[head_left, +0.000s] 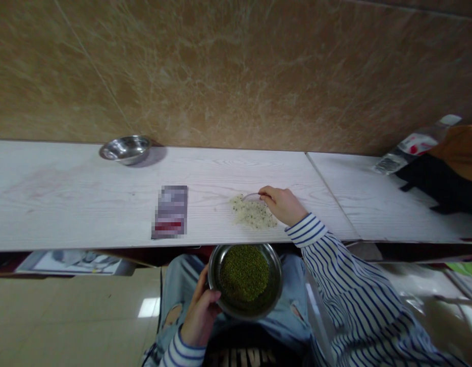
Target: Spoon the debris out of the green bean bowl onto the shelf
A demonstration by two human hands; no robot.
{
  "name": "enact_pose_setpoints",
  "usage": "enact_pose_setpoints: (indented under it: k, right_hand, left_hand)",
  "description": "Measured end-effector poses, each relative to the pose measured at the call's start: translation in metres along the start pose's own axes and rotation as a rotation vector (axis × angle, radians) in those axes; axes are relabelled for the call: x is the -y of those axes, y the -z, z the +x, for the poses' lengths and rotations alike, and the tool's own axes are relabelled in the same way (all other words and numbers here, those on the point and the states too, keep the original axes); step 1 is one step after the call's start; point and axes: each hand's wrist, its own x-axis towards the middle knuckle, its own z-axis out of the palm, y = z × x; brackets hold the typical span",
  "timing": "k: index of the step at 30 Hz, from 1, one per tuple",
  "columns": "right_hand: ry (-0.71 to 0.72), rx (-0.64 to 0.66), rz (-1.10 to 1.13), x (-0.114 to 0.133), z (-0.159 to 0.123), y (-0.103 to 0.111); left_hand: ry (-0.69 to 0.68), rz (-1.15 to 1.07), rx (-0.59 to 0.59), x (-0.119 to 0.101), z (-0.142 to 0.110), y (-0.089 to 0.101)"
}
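My left hand (202,312) grips the left rim of a steel bowl (276,300), with the thumb over the edge. Green mung beans (245,272) cover much of the bowl's inside. It is held above my lap, just below the table's front edge. Over the table, my right hand (284,204) pinches a slim, shiny utensil (252,194) that looks like a spoon. Its far end reaches into a spread pile of pale grains (255,214), rice-like with dark green specks among them. That end is too small to make out clearly.
A second steel bowl (125,150) stands near the wall at the left. A blurred grey packet or phone (170,211) lies left of the grains. On the right are a clear plastic bottle (412,145) and a black-and-brown bag-like item (450,163). Below is an open drawer (75,262).
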Motion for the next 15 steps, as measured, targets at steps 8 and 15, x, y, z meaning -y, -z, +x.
enact_pose_setpoints:
  k: [8,15]
  right_hand:
    - [0.006,0.009,-0.027,0.01,-0.015,-0.001]
    - [0.028,0.007,-0.043,0.02,-0.024,0.001]
  left_hand:
    - [-0.004,-0.007,0.023,0.002,-0.003,-0.001]
    - [-0.005,-0.003,0.032,0.007,-0.002,0.003]
